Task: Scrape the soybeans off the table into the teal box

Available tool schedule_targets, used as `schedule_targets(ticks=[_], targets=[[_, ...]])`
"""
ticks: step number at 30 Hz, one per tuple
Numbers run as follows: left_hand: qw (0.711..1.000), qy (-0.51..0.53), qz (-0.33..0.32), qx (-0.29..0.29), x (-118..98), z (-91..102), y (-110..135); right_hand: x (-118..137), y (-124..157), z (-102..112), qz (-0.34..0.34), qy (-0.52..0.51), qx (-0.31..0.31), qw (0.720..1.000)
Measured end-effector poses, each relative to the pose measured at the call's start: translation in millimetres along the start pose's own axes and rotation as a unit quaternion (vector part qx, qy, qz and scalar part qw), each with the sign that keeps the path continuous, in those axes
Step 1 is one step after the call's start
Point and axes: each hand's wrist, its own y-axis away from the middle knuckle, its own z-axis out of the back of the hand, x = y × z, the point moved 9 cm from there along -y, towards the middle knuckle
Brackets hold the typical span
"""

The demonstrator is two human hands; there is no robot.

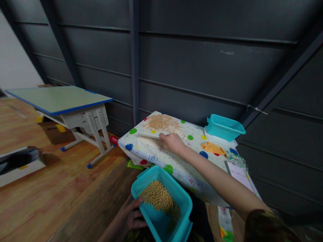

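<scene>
My left hand (132, 213) grips the near left rim of a teal plastic container (185, 201), thumb over the edge. Soybeans (158, 196) lie in it, heaped toward its far and right sides, with some bare bottom showing. The container is held off the front edge of the table. Over the table, my right hand (173, 143) is closed on the right end of a thin, flat white piece (149, 135) whose exact kind I cannot make out. Just beyond that piece, a spread of beans and brownish crumbs (161, 122) covers part of the tablecloth.
A second teal container (224, 127) stands at the table's back right on something white. An orange cloth (213, 148) and a phone (239, 176) lie along the right side of the balloon-print tablecloth (151, 151). To the left is a blue-edged desk (60, 99); a dark panelled wall rises behind.
</scene>
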Motion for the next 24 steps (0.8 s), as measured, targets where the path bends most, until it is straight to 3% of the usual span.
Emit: schedule_targets(ticks=[6, 11, 18, 21, 24], targets=[[1.0, -0.007, 0.013, 0.002, 6.8, 0.9, 0.2, -21.0, -10.7, 7.7, -0.054, -0.023, -0.016, 0.998], [1.0, 0.0, 0.005, 0.009, 5.3, 0.2, 5.5, -9.7, -13.7, -1.6, -0.021, -0.017, 0.001, 1.0], [0.999, 0.046, -0.007, 0.016, -1.0, -8.5, 11.6, -7.4, -20.5, 9.1, -0.022, -0.018, -0.014, 1.0], [0.998, 0.064, -0.016, -0.005, -1.2, -1.9, 12.8, -3.9, -24.5, 5.4, -0.019, -0.014, -0.006, 1.0], [0.995, 0.094, -0.014, -0.016, 4.5, 18.9, 5.8, 6.2, -19.7, -0.1, 0.009, -0.008, 0.007, 1.0]])
